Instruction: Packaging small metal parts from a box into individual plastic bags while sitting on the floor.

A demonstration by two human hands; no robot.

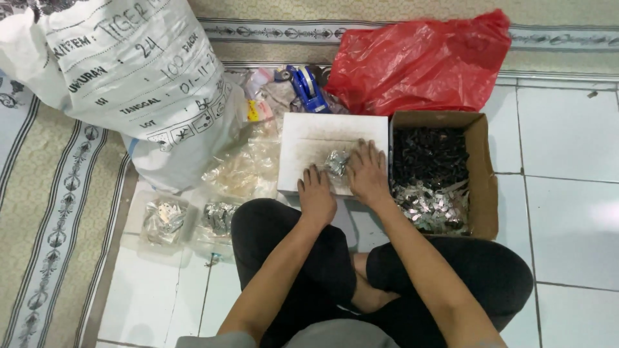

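I sit cross-legged on a tiled floor. Both hands rest on a white box (309,138) in front of my knees. My left hand (316,195) lies palm down at the box's near edge, fingers curled. My right hand (367,173) lies beside it, fingers spread, touching a small clear packet of shiny metal pieces (336,162) that sits between the two hands. Whether either hand grips the packet is unclear.
A cardboard box (480,174) of dark and silvery small parts stands at the right. Two filled clear packets (164,216) lie at the left by empty plastic bags (248,167). Behind are a large white sack (142,71), a red plastic bag (419,61) and a blue tape dispenser (307,87).
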